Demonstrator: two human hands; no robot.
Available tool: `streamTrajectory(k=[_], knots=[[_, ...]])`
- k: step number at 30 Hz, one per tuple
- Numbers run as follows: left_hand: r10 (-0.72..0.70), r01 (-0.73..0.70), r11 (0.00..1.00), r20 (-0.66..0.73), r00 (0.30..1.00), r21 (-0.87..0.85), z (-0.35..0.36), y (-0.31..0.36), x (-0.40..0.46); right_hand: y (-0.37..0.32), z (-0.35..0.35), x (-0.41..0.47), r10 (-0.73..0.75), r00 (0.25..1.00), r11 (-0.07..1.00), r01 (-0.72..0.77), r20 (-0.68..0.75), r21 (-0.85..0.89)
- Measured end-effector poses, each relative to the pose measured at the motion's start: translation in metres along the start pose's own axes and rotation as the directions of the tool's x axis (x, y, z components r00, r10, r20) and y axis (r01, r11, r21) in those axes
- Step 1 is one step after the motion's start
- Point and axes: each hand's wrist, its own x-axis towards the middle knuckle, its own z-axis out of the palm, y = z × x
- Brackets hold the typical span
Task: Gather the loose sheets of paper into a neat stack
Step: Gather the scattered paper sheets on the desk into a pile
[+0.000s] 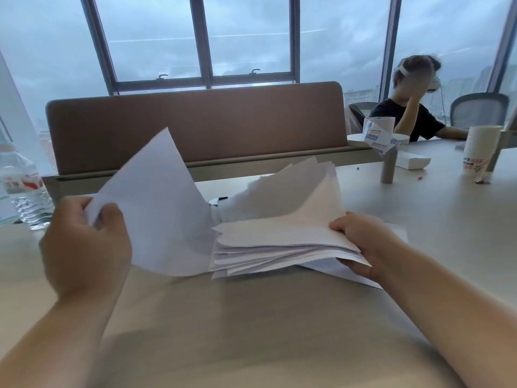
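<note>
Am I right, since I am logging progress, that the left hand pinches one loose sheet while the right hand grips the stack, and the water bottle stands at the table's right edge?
Not quite. The head view shows the water bottle at the table's left edge, not right. The rest holds: the left hand pinches one loose sheet while the right hand grips the stack.

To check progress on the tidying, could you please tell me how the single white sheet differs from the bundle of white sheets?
The single white paper sheet is one leaf, raised and curling, pinched at its corner by the left hand. The bundle of white paper sheets is thick, many-layered and fanned with uneven edges, gripped at its near right corner by the right hand. Both are blank white paper.
</note>
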Motion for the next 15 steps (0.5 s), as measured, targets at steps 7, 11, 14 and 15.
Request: streamTrajectory(k=[7, 11, 14, 15], knots=[[0.341, -0.343, 0.912, -0.045, 0.939, -0.224, -0.010, 0.025, -0.018, -0.001, 0.002, -0.001, -0.031, 0.999, 0.984, 0.037, 0.034, -0.175], [0.704, -0.625, 0.706, 0.240, 0.668, -0.333, 0.002, 0.043, -0.054, 0.000, 0.003, 0.001, -0.038, 0.998, 0.975, 0.048, 0.050, -0.217], [0.665, -0.544, 0.736, 0.580, 0.470, -0.403, 0.017, 0.031, -0.062, 0.001, 0.002, 0.004, -0.029, 0.997, 0.970, 0.044, 0.066, -0.237], [0.621, -0.504, 0.762, 0.678, 0.393, -0.406, 0.020, 0.027, -0.063, 0.001, 0.002, 0.005, -0.023, 0.997, 0.970, 0.039, 0.069, -0.240]])
